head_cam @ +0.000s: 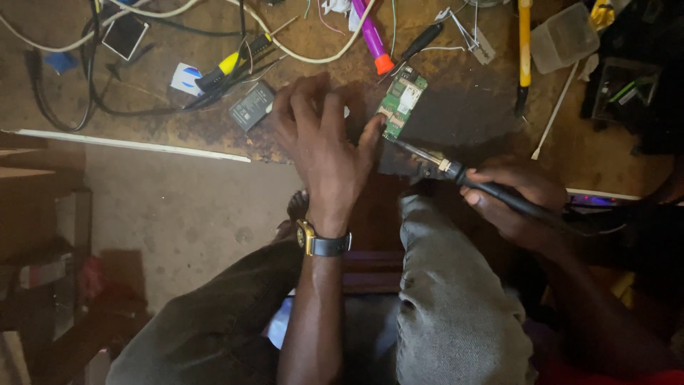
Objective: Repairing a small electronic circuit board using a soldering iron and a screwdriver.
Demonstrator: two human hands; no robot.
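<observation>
Circuit board (402, 102), green, lying flat near the front edge of a worn wooden bench (463, 114), pinned by one hand and met by a soldering iron.

From where I stand, the left hand (324, 142) lies spread palm-down on the bench, thumb tip pressed to the board's near left edge; it clasps nothing, only steadies. The right hand (514, 198) is wrapped tight round the black handle of the soldering iron (456, 171), whose thin metal tip reaches the board's lower corner. A wristwatch (322, 243) sits on the left wrist. Just left of that hand lies a small dark battery (251, 106); beyond the board a purple marker with an orange cap (374, 39), a yellow-handled screwdriver (231, 63), white cable (313, 53) and a clear plastic tub (564, 37).
</observation>
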